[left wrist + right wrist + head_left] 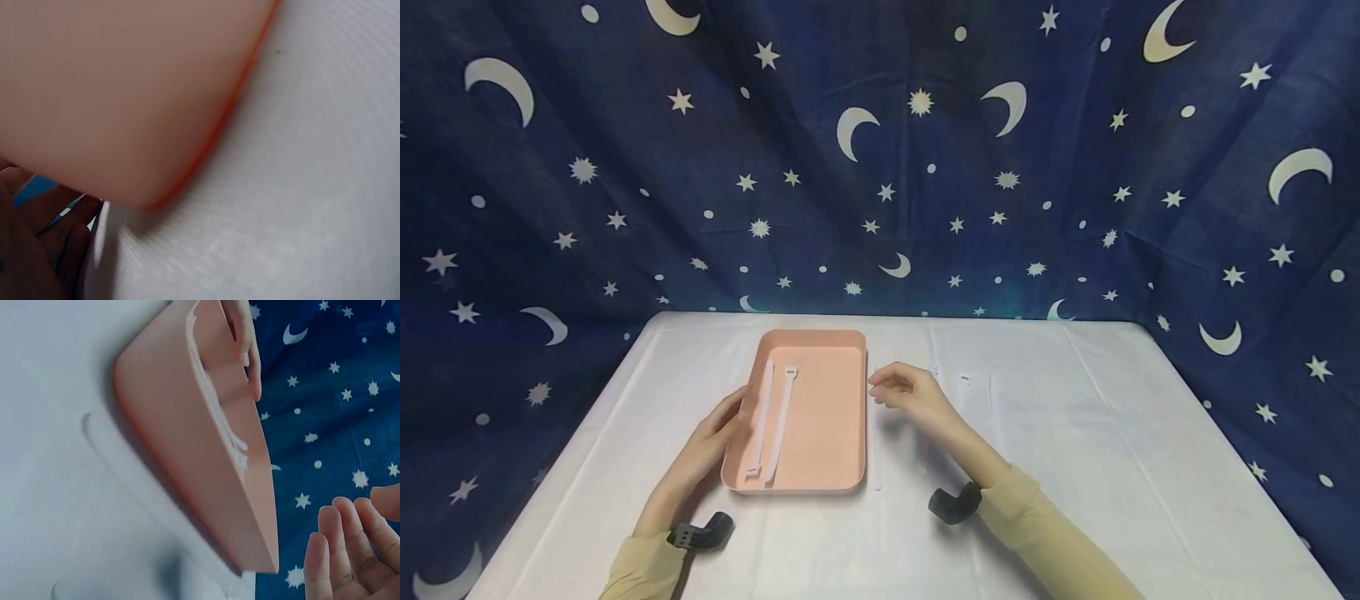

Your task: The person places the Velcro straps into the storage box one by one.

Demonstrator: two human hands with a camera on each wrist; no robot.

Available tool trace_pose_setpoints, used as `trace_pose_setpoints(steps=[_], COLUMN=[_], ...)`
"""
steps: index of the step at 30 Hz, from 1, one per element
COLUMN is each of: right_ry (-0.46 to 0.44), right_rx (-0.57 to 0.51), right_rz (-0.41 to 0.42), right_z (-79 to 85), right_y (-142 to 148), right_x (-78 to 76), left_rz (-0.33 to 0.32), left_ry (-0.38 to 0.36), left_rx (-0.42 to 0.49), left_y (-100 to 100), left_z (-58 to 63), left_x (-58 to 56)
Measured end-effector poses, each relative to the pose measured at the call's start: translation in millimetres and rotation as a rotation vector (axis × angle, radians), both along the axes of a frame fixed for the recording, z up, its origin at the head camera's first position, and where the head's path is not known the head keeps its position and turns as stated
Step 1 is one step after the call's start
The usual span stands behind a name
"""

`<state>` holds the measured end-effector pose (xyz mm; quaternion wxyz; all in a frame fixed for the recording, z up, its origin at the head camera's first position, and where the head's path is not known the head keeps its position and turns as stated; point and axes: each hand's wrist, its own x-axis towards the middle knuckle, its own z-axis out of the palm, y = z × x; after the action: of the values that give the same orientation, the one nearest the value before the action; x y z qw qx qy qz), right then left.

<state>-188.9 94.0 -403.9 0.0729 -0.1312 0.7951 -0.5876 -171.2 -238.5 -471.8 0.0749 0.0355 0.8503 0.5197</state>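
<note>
A pink tray (827,417) lies on the table with two white zip ties (781,425) lengthwise in its left half. My left hand (713,437) rests against the tray's left wall, fingers along its outside; the left wrist view shows them beside the tray wall (125,112). Just past the tray's right rim, my right hand (917,396) hovers with relaxed fingers and nothing in them. The right wrist view shows those fingers (359,540) loosely bent, apart from the tray. Under that hand, another white zip tie (877,471) lies along the tray's right side.
More white zip ties (964,381) lie on the white tablecloth (1112,467) to the right of my right hand, hard to make out against it. A dark blue curtain (880,192) with moons and stars hangs behind the table. Each wrist bears a black camera mount (953,504).
</note>
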Motion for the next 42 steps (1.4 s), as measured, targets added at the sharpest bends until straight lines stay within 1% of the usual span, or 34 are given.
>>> trace_pose_setpoints(steps=[5, 8, 16, 21, 28, 33, 38, 42], right_ry=[0.006, -0.007, -0.013, -0.047, -0.044, -0.060, -0.045, -0.052], right_rx=[0.026, 0.044, 0.028, 0.021, 0.034, 0.016, 0.043, 0.060], right_rz=[-0.031, -0.056, -0.086, -0.139, -0.183, -0.218, -0.246, -0.268], right_z=[-5.0, -7.0, -15.5, -19.6, -25.2, -29.0, -31.3, -33.1], right_y=[14.5, 24.4, 53.8, 69.8, 90.3, 105.2, 120.5, 130.3], right_x=[2.3, 4.3, 5.5, 7.9, 11.3, 11.9, 12.5, 11.2], left_rz=[-0.002, -0.003, -0.001, -0.013, -0.009, -0.011, -0.010, -0.012], left_ry=[-0.002, -0.010, -0.004, 0.006, 0.005, 0.006, 0.006, 0.006], left_rx=[0.002, 0.004, -0.008, 0.008, 0.010, 0.015, 0.011, 0.014], left_y=[-0.2, -0.2, -0.6, -0.2, 0.4, -0.2, 0.0, 0.3], left_z=[-1.1, -1.7, -0.6, -1.0, -0.4, -0.9, -1.8, -1.7], left_x=[0.0, -0.1, 0.0, 0.3, 1.3, 1.5, 0.4, 0.2])
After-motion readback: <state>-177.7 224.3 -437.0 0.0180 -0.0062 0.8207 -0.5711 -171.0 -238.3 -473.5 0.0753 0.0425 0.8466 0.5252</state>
